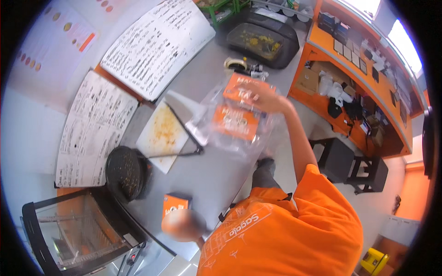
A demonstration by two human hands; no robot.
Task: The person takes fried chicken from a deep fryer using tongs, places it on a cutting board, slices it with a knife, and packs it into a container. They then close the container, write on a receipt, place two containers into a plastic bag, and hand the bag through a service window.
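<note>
My right hand (267, 98) lies over an orange printed carton (247, 88), fingers bent across its top. A second orange carton (236, 122) is just below it. A crumpled clear plastic bag (234, 150) surrounds this lower carton and reaches the upper one; motion blur hides whether the upper one is inside. At the lower left, my left hand (186, 226) is a smeared patch against the near end of another orange carton (176, 203) with a dark side. Its fingers cannot be made out. These cartons bear writing.
Left of the bag, a stained white cutting board (162, 132) lies under dark tongs (188, 129) on the grey table (207, 172). Beside them are a round black pan (126, 172), a glass-fronted cabinet (79, 227), a tape roll (235, 63) and a black tray (257, 41). Black stools (333, 160) stand right.
</note>
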